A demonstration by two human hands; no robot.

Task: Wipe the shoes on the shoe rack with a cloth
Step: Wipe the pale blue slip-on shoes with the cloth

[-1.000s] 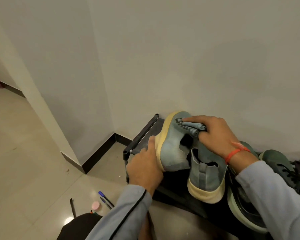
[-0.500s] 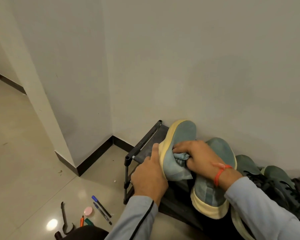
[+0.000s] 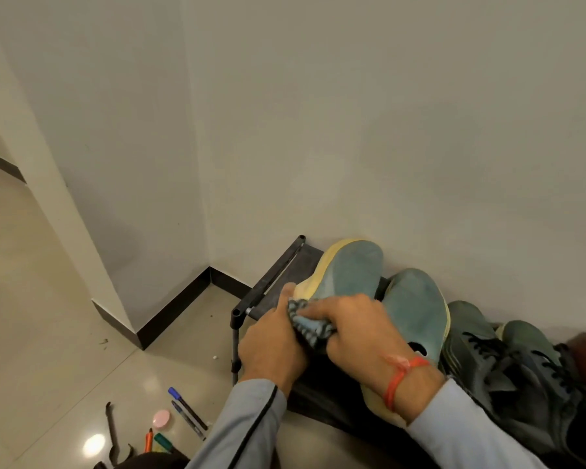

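The left hand (image 3: 273, 346) steadies the tilted blue suede shoe with yellow sole (image 3: 347, 272) on the black metal shoe rack (image 3: 271, 279), so the right hand (image 3: 359, 326), fingers curled round the bunched grey-blue cloth (image 3: 310, 328), should rub in short, firm strokes (heel area, I judge).

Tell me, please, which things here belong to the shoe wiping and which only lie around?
For the job: cloth in right hand; left hand on the blue shoe; second blue shoe; dark shoes; shoe rack.

Lying about, on the floor: pens, pink lid, markers.
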